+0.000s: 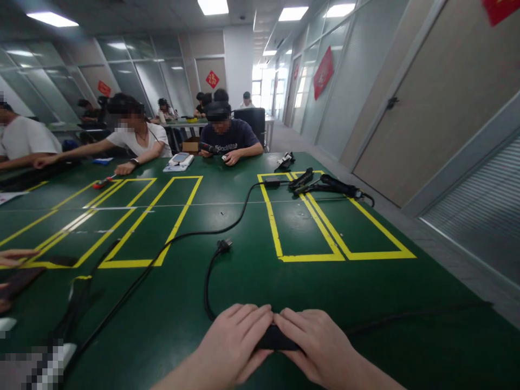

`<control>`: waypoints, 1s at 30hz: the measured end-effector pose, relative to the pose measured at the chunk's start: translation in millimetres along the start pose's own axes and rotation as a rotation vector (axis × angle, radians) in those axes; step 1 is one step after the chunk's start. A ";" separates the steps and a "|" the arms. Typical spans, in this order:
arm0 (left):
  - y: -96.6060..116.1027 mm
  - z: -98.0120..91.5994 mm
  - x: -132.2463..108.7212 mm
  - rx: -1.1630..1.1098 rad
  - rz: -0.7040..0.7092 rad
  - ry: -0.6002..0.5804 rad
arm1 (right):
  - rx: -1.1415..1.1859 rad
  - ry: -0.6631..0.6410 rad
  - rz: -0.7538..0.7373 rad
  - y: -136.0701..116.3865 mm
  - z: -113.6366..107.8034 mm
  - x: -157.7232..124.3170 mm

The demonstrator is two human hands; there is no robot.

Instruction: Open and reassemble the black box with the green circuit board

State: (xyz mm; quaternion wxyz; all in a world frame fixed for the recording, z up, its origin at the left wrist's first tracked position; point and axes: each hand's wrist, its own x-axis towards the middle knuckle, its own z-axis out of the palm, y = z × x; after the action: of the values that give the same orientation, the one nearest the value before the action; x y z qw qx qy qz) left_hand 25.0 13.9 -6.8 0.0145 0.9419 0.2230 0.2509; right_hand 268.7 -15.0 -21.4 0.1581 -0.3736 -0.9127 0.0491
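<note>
Both forearms come in from the bottom edge, slanting inward, wrists low over the near side of the green table (244,284). Left hand (235,338) and right hand (323,341) nearly mirror each other, backs up, fingertips almost meeting at the middle. Fingers of each lie close together, bent over the top of a black block (278,339), thumbs below on the near side; both grips closed around it, little gap left. Block sits between the palms, mostly covered; whether it touches the tabletop, cannot tell. Beyond the left hand, a black cord (207,287) curves up to a plug (223,246), lying untouched.
</note>
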 end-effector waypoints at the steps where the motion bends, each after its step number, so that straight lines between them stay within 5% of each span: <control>1: -0.1 -0.1 0.3 0.019 0.020 -0.004 | 0.006 0.008 0.004 -0.1 0.9 0.3; 9: -4.7 4.4 1.8 0.075 0.021 -0.075 | -0.028 0.206 0.048 2.9 0.9 3.9; 22: 23.3 19.6 25.1 0.152 -0.208 -0.176 | -0.026 0.147 0.047 7.3 -1.5 10.2; 25: 20.2 17.8 31.0 0.138 -0.292 -0.237 | 0.008 0.113 0.065 7.8 -3.7 10.4; 30: 10.2 21.9 28.8 0.103 -0.240 -0.270 | 0.045 0.068 0.070 3.5 -6.0 8.7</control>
State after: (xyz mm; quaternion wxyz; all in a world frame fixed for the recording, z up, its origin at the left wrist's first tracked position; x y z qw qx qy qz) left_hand 62.0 18.9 -11.1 0.0260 0.9331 0.3424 0.1067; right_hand 267.1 -6.6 -14.2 0.1956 -0.4033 -0.8917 0.0624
